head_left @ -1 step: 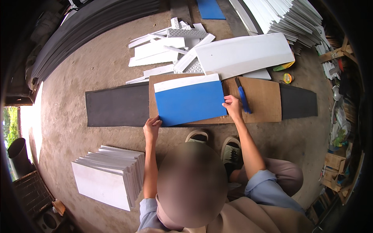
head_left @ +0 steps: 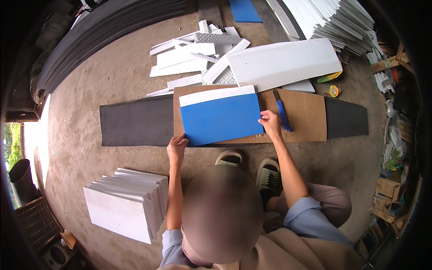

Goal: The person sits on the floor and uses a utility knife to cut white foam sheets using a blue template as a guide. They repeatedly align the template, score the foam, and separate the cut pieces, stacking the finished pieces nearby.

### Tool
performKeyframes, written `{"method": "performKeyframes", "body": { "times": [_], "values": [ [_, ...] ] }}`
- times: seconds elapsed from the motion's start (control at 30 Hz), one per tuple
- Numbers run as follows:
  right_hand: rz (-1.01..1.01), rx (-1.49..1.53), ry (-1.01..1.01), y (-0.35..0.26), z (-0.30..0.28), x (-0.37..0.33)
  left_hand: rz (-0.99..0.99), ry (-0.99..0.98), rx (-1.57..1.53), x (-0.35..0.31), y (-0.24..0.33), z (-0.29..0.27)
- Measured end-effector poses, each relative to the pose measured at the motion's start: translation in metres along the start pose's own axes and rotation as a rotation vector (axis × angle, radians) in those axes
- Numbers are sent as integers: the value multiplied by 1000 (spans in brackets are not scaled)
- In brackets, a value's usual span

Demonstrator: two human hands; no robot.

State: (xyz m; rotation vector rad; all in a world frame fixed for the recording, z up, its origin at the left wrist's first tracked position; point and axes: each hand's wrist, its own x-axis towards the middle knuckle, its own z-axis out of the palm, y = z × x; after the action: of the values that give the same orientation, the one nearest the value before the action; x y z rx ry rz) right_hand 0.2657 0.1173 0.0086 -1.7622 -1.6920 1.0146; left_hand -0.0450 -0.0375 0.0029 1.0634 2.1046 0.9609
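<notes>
A blue foam-like sheet (head_left: 220, 119) lies at a slight tilt over a white sheet (head_left: 217, 94), whose far strip shows past it. Closed on the blue sheet's near left corner is my left hand (head_left: 177, 147). My right hand (head_left: 271, 123) pinches its right edge; whether the white sheet is also gripped there I cannot tell. Both sheets rest on a brown board (head_left: 303, 119). To the right of my right hand, a blue-handled cutter knife (head_left: 282, 114) lies on that board. Under the board runs a long black sheet (head_left: 135, 122), showing at both ends.
White offcuts (head_left: 184, 58) are heaped beyond the board, beside a large white panel (head_left: 283, 63). A stack of white sheets (head_left: 119, 211) stands at my near left. A yellow tape roll (head_left: 334, 91) sits at the far right. Long dark sheets (head_left: 108, 33) lie at the far left.
</notes>
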Motion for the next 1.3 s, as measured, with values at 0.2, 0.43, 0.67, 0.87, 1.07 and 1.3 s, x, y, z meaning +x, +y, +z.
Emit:
{"method": "performKeyframes", "body": {
  "times": [0.2, 0.43, 0.67, 0.87, 1.07, 1.3],
  "values": [
    [-6, 27, -39, 6, -2, 3, 41, 30, 69, -5, 2, 4],
    [-11, 15, -51, 4, -4, 2, 151, 109, 125, -11, 1, 7],
    [-14, -24, -79, 3, -6, 5, 128, 110, 123, -10, 1, 8],
    [-7, -33, -85, 3, -5, 5, 111, 101, 40, -11, -2, 7],
    [20, -26, -89, 2, -5, 5, 78, 71, -12, -11, 1, 3],
    [7, -130, -82, 3, 1, 6, 25, 64, -76, -5, 15, 3]
  ]
}}
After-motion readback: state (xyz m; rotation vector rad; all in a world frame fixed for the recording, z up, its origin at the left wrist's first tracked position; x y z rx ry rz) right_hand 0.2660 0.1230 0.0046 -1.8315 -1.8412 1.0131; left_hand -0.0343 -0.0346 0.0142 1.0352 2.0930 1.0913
